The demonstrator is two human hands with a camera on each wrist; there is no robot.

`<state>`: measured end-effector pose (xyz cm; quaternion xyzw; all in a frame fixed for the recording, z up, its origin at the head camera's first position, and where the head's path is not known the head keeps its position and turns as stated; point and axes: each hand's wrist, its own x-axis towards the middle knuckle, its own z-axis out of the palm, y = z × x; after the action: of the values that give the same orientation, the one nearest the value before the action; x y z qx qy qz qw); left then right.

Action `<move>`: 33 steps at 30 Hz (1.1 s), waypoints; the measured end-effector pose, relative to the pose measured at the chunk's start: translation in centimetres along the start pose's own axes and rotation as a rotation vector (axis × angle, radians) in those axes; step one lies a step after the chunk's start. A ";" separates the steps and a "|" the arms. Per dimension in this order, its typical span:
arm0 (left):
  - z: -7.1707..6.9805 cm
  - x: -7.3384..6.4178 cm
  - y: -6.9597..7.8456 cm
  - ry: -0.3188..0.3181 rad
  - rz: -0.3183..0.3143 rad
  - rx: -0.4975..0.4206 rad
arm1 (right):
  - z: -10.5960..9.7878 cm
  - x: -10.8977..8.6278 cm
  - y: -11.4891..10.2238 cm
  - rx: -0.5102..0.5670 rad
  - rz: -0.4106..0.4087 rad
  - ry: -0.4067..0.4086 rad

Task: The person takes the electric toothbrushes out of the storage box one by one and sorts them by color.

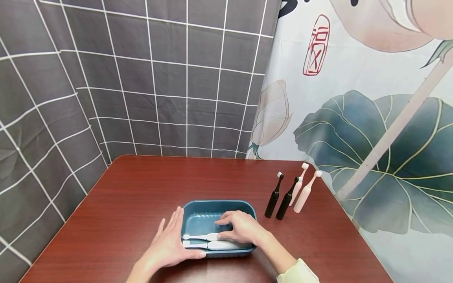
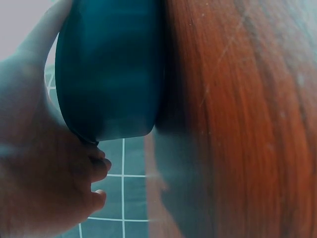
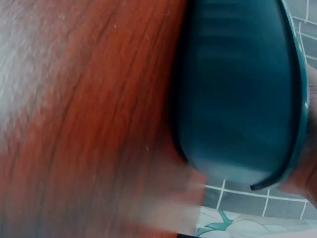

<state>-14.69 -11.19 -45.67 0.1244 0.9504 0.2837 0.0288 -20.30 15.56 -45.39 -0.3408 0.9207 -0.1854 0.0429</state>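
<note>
A blue plastic basin (image 1: pixel 219 203) sits near the front of the table. Two white electric toothbrushes lie side by side in it, the farther toothbrush (image 1: pixel 201 237) and the nearer toothbrush (image 1: pixel 221 245), heads to the left. My left hand (image 1: pixel 170 243) rests along the basin's left side, fingers straight, its thumb at the front rim. Reaching in from the right, my right hand (image 1: pixel 244 227) has its thumb over the farther toothbrush, with the fingers spread apart from the thumb. That handle is hidden under the hand. Both wrist views show mostly the basin's outer wall (image 2: pixel 111 69).
On the right of the table stand two black electric toothbrushes, a left one (image 1: pixel 272 202) and a right one (image 1: pixel 285 204), beside two pale pink ones, the nearer (image 1: pixel 302 198) partly covering the farther (image 1: pixel 295 190). A grey gridded curtain (image 1: pixel 170 78) hangs behind the table (image 1: pixel 141 181).
</note>
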 end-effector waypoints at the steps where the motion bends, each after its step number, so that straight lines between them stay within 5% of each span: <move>1: 0.0 0.0 0.0 -0.001 -0.001 0.000 | 0.2 0.1 -0.1 -0.002 0.001 -0.003; 16: 0.0 -0.1 0.0 0.025 0.019 0.004 | 1.0 0.5 -0.5 0.014 -0.001 -0.039; 33: 0.2 -0.1 0.0 0.011 -0.004 -0.011 | 1.2 0.7 -0.7 -0.085 -0.039 -0.040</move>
<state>-14.62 -11.15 -45.81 0.1211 0.9492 0.2895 0.0249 -20.17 14.21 -46.25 -0.3637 0.9199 -0.1402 0.0431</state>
